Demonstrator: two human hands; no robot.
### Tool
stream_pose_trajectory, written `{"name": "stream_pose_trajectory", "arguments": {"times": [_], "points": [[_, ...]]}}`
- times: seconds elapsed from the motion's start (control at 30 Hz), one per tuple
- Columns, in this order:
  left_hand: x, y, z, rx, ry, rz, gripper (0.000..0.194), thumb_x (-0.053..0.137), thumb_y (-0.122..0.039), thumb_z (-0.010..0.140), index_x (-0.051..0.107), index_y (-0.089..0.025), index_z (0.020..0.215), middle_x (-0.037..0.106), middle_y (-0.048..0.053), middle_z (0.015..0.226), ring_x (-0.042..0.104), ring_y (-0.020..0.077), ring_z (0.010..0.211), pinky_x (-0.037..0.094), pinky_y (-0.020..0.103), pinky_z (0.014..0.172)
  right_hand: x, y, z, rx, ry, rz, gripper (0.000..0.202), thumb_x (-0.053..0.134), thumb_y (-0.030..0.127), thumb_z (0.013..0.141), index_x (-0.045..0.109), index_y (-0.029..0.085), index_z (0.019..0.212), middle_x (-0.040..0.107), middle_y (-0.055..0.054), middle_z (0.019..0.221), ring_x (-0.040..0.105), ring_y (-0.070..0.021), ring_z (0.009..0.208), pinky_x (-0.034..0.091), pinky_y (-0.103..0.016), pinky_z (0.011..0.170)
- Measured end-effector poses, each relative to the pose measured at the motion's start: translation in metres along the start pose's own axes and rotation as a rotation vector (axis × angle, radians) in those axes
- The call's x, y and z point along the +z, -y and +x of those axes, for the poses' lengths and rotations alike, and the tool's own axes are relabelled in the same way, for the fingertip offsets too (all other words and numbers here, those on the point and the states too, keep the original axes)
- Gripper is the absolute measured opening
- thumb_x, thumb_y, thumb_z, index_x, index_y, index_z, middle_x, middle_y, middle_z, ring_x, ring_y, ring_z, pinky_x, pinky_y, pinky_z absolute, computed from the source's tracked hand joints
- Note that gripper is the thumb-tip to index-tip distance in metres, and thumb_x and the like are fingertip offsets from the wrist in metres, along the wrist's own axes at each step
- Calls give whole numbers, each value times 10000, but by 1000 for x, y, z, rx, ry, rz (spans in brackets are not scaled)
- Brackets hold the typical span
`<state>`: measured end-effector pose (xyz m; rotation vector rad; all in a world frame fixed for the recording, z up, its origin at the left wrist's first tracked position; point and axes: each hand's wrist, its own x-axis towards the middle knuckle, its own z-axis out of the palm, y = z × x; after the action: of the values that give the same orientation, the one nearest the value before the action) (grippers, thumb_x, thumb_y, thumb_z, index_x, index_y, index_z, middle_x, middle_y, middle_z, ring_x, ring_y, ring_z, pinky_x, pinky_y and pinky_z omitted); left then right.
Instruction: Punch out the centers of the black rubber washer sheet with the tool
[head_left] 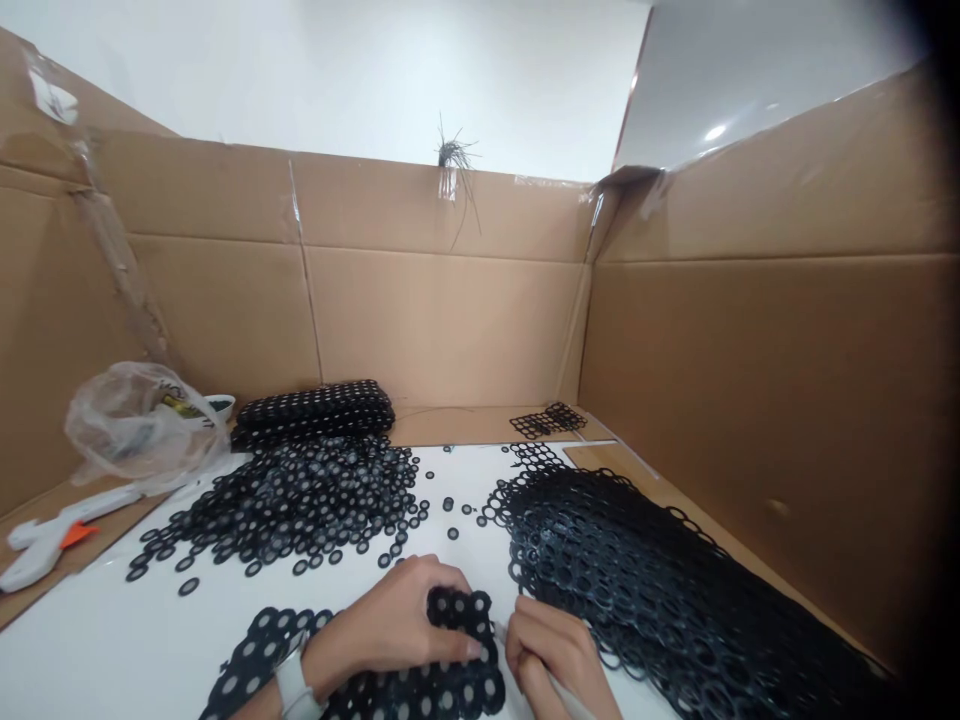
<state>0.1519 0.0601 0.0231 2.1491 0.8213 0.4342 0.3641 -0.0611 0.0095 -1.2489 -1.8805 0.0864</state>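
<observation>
A black sheet of joined discs with pale centres (427,694) lies at the front of the white surface, partly under my left forearm. My left hand (409,615), with a white band at the wrist, grips the sheet's folded right end between thumb and fingers. Just right of that edge, my right hand (551,650) is closed with its fingers curled around a thin whitish item, mostly hidden, whose shaft shows below the fingers.
Loose black discs (300,500) are heaped at left centre, a rolled dotted sheet (315,410) behind them. Black ring mesh (637,560) is piled at right. A plastic bag (142,425) and white glue gun (52,540) lie far left. Cardboard walls (442,320) surround the surface.
</observation>
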Motion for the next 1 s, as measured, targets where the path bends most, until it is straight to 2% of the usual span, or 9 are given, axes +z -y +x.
{"name": "stream_pose_trajectory", "arguments": {"times": [0.07, 0.27, 0.43, 0.57, 0.73, 0.8, 1.0], "points": [[3, 0, 4, 5, 1, 13, 290, 891, -444, 787, 820, -245, 986, 792, 9, 1010, 698, 238, 951, 492, 296, 866, 3, -6, -1, -17, 12, 2, 318, 403, 59, 970, 542, 228, 739, 636, -14, 746, 639, -180, 704, 450, -297, 690], [15, 14, 8, 20, -16, -25, 238, 870, -412, 817, 821, -234, 966, 773, 10, 957, 688, 231, 916, 483, 289, 821, 11, -21, -9, -39, -24, 46, 340, 514, 170, 1029, 562, 245, 701, 592, -22, 680, 576, -203, 624, 433, -317, 599], [16, 17, 7, 29, -12, -42, 209, 869, -394, 821, 813, -229, 937, 759, 8, 932, 677, 224, 898, 474, 287, 796, 7, -17, -9, -37, 9, 78, 399, 463, 234, 1063, 565, 249, 678, 570, -39, 656, 578, -216, 628, 423, -341, 579], [16, 17, 7, 48, -24, -66, 253, 846, -444, 849, 808, -219, 959, 769, 20, 945, 666, 232, 905, 486, 292, 807, -1, 0, -8, -9, -36, 56, 407, 358, 142, 1050, 530, 237, 694, 558, -43, 696, 593, -213, 669, 439, -352, 645], [17, 18, 8, 106, -7, -91, 283, 826, -475, 865, 805, -199, 924, 773, 35, 930, 669, 233, 877, 493, 298, 806, -4, 19, -7, 4, -85, 43, 349, 395, 43, 969, 532, 228, 707, 541, -32, 711, 584, -210, 680, 438, -358, 678], [17, 17, 8, 114, 2, -96, 269, 819, -462, 875, 807, -196, 913, 776, 35, 922, 672, 232, 874, 492, 296, 800, -4, 20, -5, 11, -100, 45, 337, 396, 42, 966, 542, 227, 725, 553, -33, 726, 591, -210, 693, 437, -360, 690], [14, 13, 7, 119, 27, -128, 282, 806, -478, 892, 815, -197, 910, 791, 35, 927, 685, 238, 888, 502, 298, 810, -7, 8, -2, -41, 3, 86, 308, 392, 39, 932, 437, 210, 680, 485, -4, 666, 543, -161, 622, 355, -332, 609]]}}
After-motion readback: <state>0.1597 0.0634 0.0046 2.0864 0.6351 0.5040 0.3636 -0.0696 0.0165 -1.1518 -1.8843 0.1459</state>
